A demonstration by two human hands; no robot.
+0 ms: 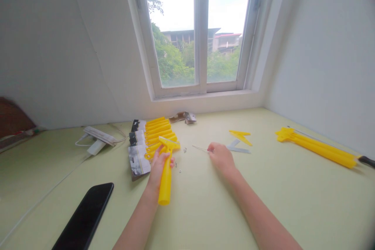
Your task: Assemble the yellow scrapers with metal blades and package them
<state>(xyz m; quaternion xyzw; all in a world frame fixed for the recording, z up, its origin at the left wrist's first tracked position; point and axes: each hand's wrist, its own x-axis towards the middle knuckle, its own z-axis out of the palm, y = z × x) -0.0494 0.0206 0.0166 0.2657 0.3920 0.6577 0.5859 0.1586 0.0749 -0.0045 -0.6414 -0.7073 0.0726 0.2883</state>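
A yellow scraper [166, 175] is in my left hand [158, 164], its head tilted up and away and its hollow handle end toward me. A pale strip runs along the top of the head. My right hand [222, 158] is closed around a slim metal tool [199, 147] near the table surface; the thin shaft points left, and the grip end is hidden in my fingers. Between both hands lie several small screws and nuts [185, 150]. Just beyond my right hand are flat metal blades [241, 150] and yellow plastic strips [240, 136].
Several yellow scrapers with packaging cards [139, 160] are lined up left of centre. Long yellow handles [322, 148] lie at the right. A black phone [84, 216] is at front left, a white power strip [99, 136] behind it. The window wall bounds the pale green table [202, 211].
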